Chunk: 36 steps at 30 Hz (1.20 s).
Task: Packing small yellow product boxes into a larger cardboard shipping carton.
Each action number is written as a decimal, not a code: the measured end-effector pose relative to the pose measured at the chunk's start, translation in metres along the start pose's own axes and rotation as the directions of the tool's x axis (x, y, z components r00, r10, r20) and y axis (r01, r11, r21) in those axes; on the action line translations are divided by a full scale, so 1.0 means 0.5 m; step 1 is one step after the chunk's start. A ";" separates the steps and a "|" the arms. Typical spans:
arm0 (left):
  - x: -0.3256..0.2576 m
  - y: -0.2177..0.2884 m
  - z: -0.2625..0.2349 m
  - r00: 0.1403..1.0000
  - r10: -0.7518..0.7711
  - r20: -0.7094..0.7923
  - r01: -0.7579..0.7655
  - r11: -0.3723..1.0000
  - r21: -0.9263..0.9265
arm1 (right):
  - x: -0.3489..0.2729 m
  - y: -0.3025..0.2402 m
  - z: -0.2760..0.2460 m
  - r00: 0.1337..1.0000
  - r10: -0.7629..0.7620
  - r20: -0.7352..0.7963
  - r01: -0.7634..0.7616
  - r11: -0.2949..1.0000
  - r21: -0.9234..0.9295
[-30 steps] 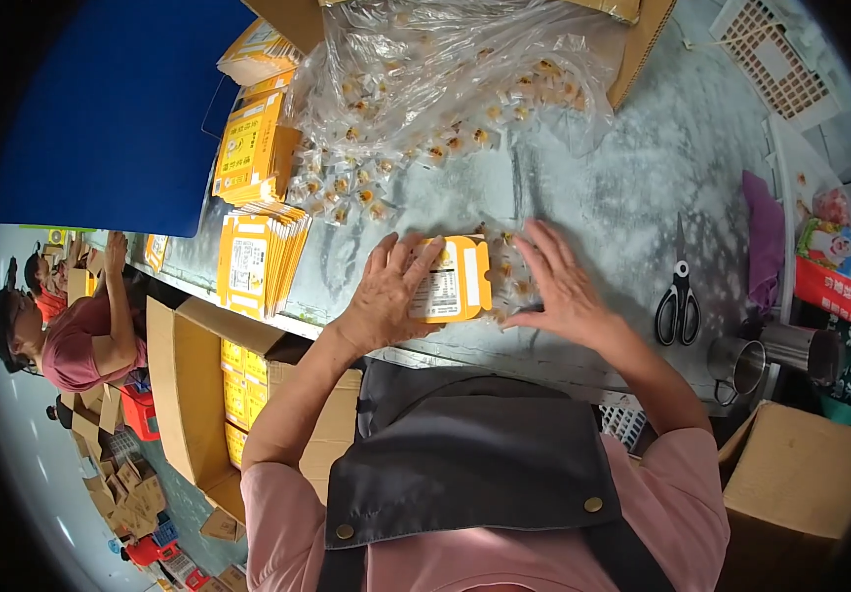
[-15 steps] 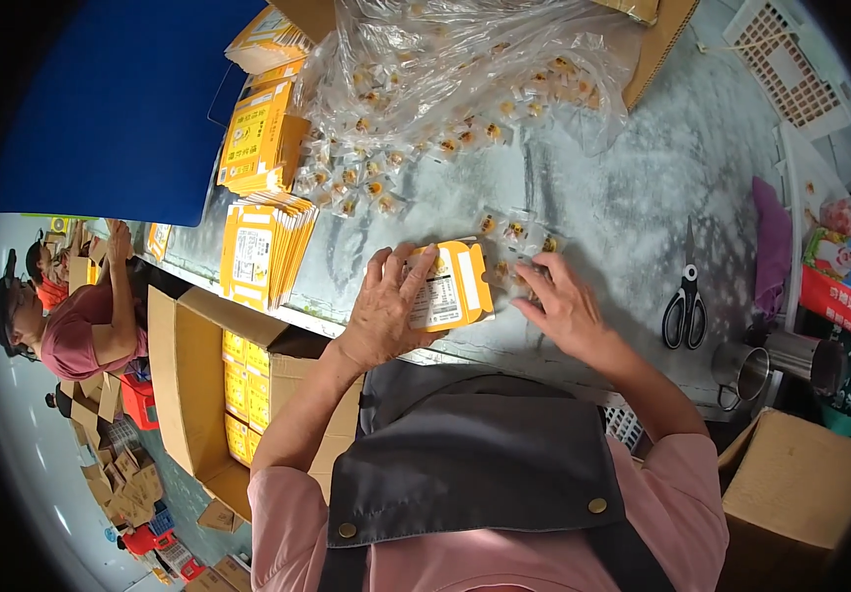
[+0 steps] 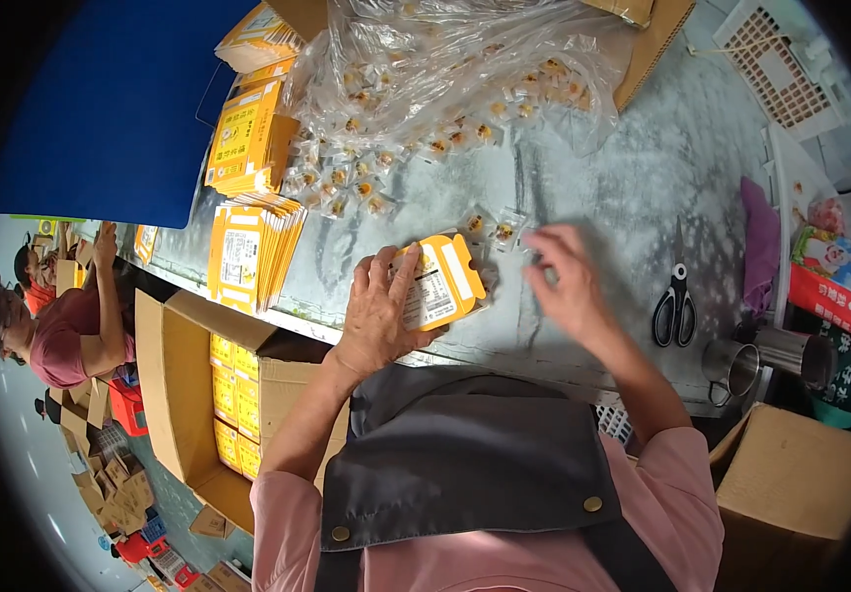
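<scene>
Left hand (image 3: pixel 378 316) clamped on yellow carton (image 3: pixel 440 284), fingers over its face, thumb below; carton tilted, just above bench (image 3: pixel 633 197) near front edge. Right hand (image 3: pixel 566 286) loosely curled, fingertips reaching at two clear sachets (image 3: pixel 490 227) lying just beyond carton; pinching one or not, cannot tell, motion blur.

Bench grey, mottled, worn. Heap of small sachets spilling from crumpled plastic bag (image 3: pixel 445 69) at far middle, bag partly sitting in brown box (image 3: pixel 648 49), cut off at top. Flat carton stack (image 3: pixel 248 252) left of hands, second stack (image 3: pixel 243 138) behind, more at far left corner. Blue board (image 3: pixel 110 109) covering far left. Scissors (image 3: pixel 677 306) right of right hand, well apart. Purple cloth (image 3: pixel 759 247) further right. White perforated basket (image 3: pixel 786 69) at far right corner. Steel mug (image 3: pixel 732 367) off right edge of bench, below scissors. Printed packet (image 3: pixel 840 286) red and white, at right rim, partly cut off.

Open cardboard box (image 3: pixel 198 395) below bench at left, filled cartons stacked inside. Another brown box (image 3: pixel 801 493) lower right, contents hidden. Grey apron (image 3: pixel 465 464) over pink sleeves at bottom. Other person (image 3: pixel 60 335) at left in red top, arm raised to bench; hands tiny, unclear. Floor lower left littered with brown boxes, red crates, too small to sort out. Heavy fisheye bend, rim black.
</scene>
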<state>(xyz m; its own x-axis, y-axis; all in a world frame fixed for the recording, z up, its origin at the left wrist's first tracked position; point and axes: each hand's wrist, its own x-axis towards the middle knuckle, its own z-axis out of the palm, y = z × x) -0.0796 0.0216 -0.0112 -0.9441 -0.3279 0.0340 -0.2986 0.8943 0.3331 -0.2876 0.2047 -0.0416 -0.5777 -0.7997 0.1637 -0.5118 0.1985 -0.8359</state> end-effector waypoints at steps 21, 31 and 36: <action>-0.018 0.001 0.001 0.990 -0.132 -0.041 0.132 0.991 -0.004 | 0.118 0.023 0.118 0.962 -0.175 0.212 0.195 0.977 -0.081; -0.038 -0.014 -0.010 0.977 -0.200 -0.066 0.202 0.979 0.022 | 0.214 -0.024 0.140 0.890 -0.219 0.400 0.262 0.964 -0.054; -0.035 -0.014 -0.007 0.973 -0.222 -0.070 0.222 0.975 -0.010 | 0.164 -0.016 0.168 0.857 -0.161 0.489 0.190 0.982 -0.010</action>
<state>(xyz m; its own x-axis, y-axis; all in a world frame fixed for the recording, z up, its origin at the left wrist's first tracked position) -0.0603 0.0197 -0.0108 -0.8421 -0.5388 0.0246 -0.4994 0.7961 0.3419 -0.2775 0.0900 -0.0657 -0.1018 -0.9946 0.0184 -0.6188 0.0489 -0.7840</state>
